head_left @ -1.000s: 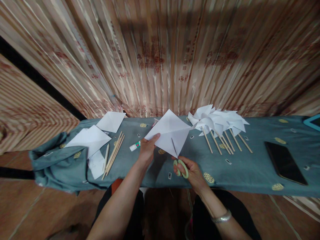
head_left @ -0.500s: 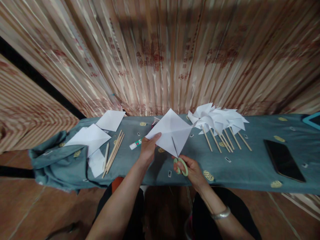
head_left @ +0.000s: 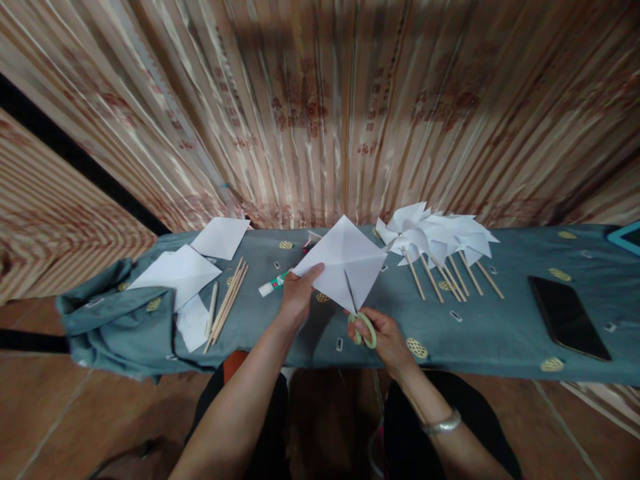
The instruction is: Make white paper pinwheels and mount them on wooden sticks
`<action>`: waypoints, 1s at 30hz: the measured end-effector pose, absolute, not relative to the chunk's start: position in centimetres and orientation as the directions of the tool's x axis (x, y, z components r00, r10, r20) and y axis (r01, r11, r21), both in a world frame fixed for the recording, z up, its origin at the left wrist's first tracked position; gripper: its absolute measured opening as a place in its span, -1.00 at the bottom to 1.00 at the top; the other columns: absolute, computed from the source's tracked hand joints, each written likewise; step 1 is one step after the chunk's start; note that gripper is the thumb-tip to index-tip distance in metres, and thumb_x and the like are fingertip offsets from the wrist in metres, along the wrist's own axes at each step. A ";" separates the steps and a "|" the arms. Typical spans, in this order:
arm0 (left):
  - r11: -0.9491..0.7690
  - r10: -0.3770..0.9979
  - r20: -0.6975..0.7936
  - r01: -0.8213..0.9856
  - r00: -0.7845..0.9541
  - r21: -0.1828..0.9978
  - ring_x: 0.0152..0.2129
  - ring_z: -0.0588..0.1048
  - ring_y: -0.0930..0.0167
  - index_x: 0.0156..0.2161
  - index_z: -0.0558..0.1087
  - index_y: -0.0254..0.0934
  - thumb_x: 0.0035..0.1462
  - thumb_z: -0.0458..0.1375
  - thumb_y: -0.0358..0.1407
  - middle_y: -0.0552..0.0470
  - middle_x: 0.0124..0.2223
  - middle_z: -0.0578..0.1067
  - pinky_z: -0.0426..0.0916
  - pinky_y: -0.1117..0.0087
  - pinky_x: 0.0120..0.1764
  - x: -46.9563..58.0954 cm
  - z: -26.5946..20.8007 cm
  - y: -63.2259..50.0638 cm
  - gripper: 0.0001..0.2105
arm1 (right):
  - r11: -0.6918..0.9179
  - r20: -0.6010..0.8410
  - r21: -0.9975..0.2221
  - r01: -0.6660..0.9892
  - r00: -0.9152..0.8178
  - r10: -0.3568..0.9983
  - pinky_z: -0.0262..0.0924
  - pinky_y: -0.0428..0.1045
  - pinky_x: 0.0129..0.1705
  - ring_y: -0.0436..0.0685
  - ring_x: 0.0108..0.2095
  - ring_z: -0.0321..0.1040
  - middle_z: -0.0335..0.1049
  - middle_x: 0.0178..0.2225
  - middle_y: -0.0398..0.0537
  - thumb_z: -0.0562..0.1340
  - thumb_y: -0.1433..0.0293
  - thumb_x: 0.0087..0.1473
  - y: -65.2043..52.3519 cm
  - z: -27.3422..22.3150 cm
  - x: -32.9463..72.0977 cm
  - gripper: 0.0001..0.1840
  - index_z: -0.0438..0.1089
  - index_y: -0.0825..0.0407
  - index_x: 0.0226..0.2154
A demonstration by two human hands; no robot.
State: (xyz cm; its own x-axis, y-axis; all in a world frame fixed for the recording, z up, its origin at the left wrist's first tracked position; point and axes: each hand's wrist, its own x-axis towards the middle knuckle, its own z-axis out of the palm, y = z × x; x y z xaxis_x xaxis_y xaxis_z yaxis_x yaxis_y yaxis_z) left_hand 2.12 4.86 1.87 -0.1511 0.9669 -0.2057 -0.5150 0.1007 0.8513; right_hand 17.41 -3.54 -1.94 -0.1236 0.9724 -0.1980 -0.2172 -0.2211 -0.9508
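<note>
A white square sheet of paper (head_left: pixel 335 250) with fold creases is held above the table, one corner pointing toward me. My left hand (head_left: pixel 301 293) pinches its left side, thumb on top and fingers hidden beneath. In my right hand (head_left: pixel 383 333) are scissors (head_left: pixel 367 330) with light green handles. One dark blade lies over the paper at its near corner, pointing toward the middle; the other blade is out of sight, apparently under the sheet. Behind my left hand a glue stick (head_left: pixel 273 285) with a white cap lies on the cloth.
Several white paper pinwheels (head_left: pixel 407 230) on wooden sticks lie to the right, and a black phone (head_left: pixel 567 317) farther right. At left are paper sheets (head_left: pixel 193 270) and a bundle of wooden sticks (head_left: pixel 229 303). A blue-edged object (head_left: pixel 625 235) sits at the far right. A curtain (head_left: pixel 320 100) hangs behind.
Almost nothing differs. The whole view has shifted very slightly; both hands, the paper and the scissors keep nearly the same pose.
</note>
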 end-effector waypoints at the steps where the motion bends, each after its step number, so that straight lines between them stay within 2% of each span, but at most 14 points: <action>1: 0.102 0.967 -0.206 -0.516 -0.149 0.850 -0.55 0.49 0.43 -0.40 0.57 -0.38 -0.36 0.44 -0.31 -0.01 -0.45 0.59 0.35 0.41 -0.40 2.1 1.9 4.9 -0.69 | -0.222 -0.200 -0.950 -0.219 -0.120 0.972 0.09 -0.12 -0.51 -0.06 -0.58 0.21 0.37 -0.59 -0.15 0.41 0.03 -0.19 -3.5 -1.9 17.4 -0.56 0.46 0.08 -0.48; 8: 0.105 0.966 -0.211 -0.519 -0.149 0.849 -0.56 0.49 0.44 -0.43 0.57 -0.34 -0.35 0.44 -0.30 0.01 -0.46 0.59 0.37 0.43 -0.41 2.2 1.9 4.8 -0.72 | -0.251 -0.234 -0.941 -0.226 -0.096 0.967 0.07 -0.12 -0.55 -0.07 -0.62 0.18 0.35 -0.63 -0.18 0.44 0.03 -0.27 -3.5 -1.6 17.3 -0.53 0.48 0.08 -0.45; 14: 0.103 0.966 -0.209 -0.517 -0.150 0.850 -0.56 0.48 0.44 -0.41 0.57 -0.35 -0.35 0.43 -0.31 0.02 -0.46 0.58 0.35 0.44 -0.43 2.3 1.9 4.8 -0.72 | -0.255 -0.241 -0.943 -0.215 -0.091 0.966 0.08 -0.12 -0.56 -0.07 -0.62 0.17 0.32 -0.65 -0.20 0.46 0.08 -0.32 -3.4 -1.1 17.3 -0.57 0.46 0.07 -0.49; 20: 0.112 0.965 -0.217 -0.514 -0.149 0.850 -0.55 0.49 0.44 -0.42 0.56 -0.32 -0.34 0.42 -0.31 0.04 -0.46 0.59 0.36 0.43 -0.40 2.3 1.5 4.9 -0.74 | -0.269 -0.252 -0.940 -0.210 -0.103 0.962 0.10 -0.12 -0.55 -0.06 -0.62 0.17 0.30 -0.65 -0.21 0.45 0.05 -0.30 -3.5 -1.3 17.4 -0.54 0.45 0.06 -0.48; 25: 0.092 0.964 -0.206 -0.517 -0.168 0.851 -0.55 0.49 0.44 -0.41 0.56 -0.35 -0.37 0.44 -0.30 0.02 -0.44 0.59 0.36 0.43 -0.42 2.1 1.6 5.1 -0.70 | -0.285 -0.238 -0.936 -0.206 -0.224 0.945 0.12 -0.08 -0.49 -0.02 -0.57 0.23 0.38 -0.57 -0.14 0.36 -0.05 -0.17 -3.7 -1.2 17.4 -0.45 0.46 0.06 -0.31; 30: 0.013 0.955 -0.170 -0.538 -0.243 0.843 -0.41 0.56 0.34 -0.38 0.57 -0.36 -0.41 0.45 -0.31 -0.02 -0.38 0.62 0.42 0.37 -0.29 0.6 2.4 6.0 -0.64 | -0.338 -0.269 -0.934 -0.118 -0.395 0.879 0.10 -0.08 -0.46 -0.02 -0.55 0.23 0.40 -0.55 -0.13 0.36 -0.06 -0.17 -4.1 -0.9 18.5 -0.41 0.46 0.09 -0.26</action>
State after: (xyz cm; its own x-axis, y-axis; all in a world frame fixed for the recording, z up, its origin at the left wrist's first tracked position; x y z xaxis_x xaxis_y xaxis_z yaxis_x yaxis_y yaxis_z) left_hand 0.61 6.01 2.40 -0.2432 0.9550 -0.1699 -0.5381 0.0129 0.8428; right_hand 18.54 -4.07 -0.86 -0.3946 0.8787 -0.2686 -0.1179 -0.3383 -0.9336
